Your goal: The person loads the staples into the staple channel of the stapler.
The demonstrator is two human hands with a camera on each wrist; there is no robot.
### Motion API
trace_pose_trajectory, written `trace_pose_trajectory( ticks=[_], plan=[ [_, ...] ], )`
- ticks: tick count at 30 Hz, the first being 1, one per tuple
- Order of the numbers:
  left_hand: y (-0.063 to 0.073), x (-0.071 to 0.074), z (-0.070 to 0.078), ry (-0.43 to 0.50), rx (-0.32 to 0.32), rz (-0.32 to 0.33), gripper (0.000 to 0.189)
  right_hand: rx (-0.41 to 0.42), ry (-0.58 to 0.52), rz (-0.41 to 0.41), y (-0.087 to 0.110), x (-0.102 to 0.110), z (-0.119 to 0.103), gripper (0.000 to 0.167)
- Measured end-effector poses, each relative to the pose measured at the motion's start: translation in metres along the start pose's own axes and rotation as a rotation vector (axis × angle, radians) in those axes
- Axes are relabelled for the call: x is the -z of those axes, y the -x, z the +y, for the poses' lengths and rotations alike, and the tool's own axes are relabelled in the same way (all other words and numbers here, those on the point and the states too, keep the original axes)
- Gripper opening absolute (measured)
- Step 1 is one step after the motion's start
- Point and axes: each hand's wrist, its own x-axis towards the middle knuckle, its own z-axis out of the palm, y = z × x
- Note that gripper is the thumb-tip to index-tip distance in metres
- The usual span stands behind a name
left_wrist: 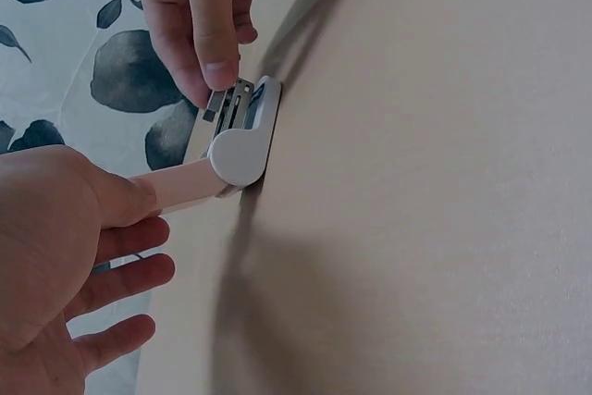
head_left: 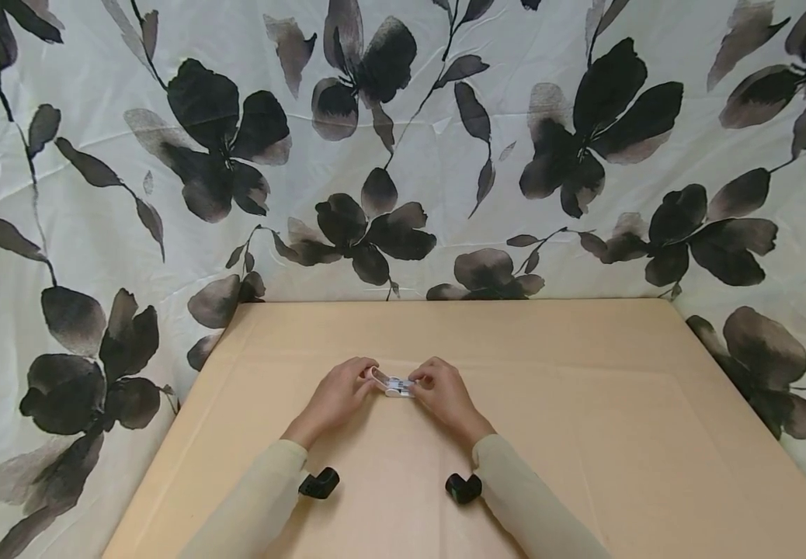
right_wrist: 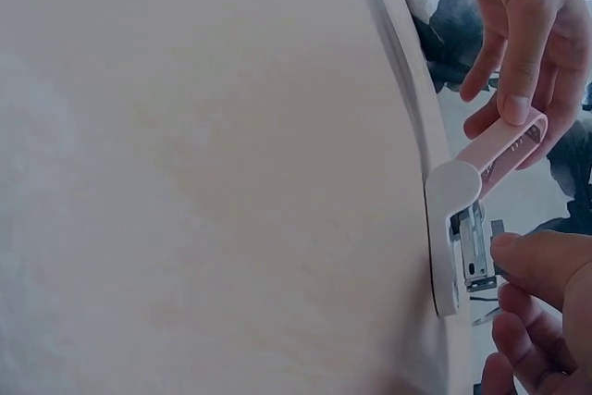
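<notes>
A small pink and white stapler [head_left: 397, 388] lies on the table with its pink top arm [right_wrist: 504, 156] swung up from the white base [left_wrist: 242, 156]. Thumb and fingers of my left hand [head_left: 336, 394] pinch the end of that arm, while the other fingers spread loosely in the left wrist view. The metal staple channel [right_wrist: 474, 249] is exposed above the base. At its side, my right hand [head_left: 446, 394] pinches a short grey strip of staples [right_wrist: 498, 228] between thumb and fingers, partly hidden by the thumb.
The tan table [head_left: 585, 435] stretches out on all sides of the stapler. Behind and beside it hangs white cloth [head_left: 459, 178] with dark flowers. Black wrist cameras [head_left: 463, 488] sit at both cuffs, low over the table.
</notes>
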Motion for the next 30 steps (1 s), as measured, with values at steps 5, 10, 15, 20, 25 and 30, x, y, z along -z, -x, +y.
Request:
trace_pose_trajectory(
  ticks=[5, 10, 15, 20, 25, 30],
  plan=[
    [0.0008, -0.0031, -0.0014, 0.018, 0.014, -0.007, 0.025, 0.000, 0.028, -0.021, 0.0009, -0.0015, -0.0005, 0.004],
    [-0.0001, -0.0047, -0.0017, 0.008, 0.006, -0.006, 0.025, -0.009, 0.041, -0.033, 0.0012, -0.0019, 0.0018, 0.004],
    [-0.0005, -0.0021, 0.0005, 0.006, 0.002, 0.000, 0.026, -0.017, 0.037, -0.041, -0.0001, -0.0012, 0.0011, 0.005],
    [-0.0017, -0.0006, 0.0014, 0.007, -0.003, 0.002, 0.026, -0.031, 0.032, -0.051, -0.0022, -0.0012, 0.0002, 0.005],
    [-0.0024, 0.0003, 0.0021, 0.001, -0.004, -0.003, 0.027, -0.037, 0.053, -0.058, -0.0036, -0.0008, -0.0002, 0.006],
    [-0.0023, -0.0007, 0.0016, 0.007, -0.021, 0.017, 0.026, -0.021, 0.083, -0.054, -0.0043, -0.0026, 0.0020, 0.007]
  ],
)
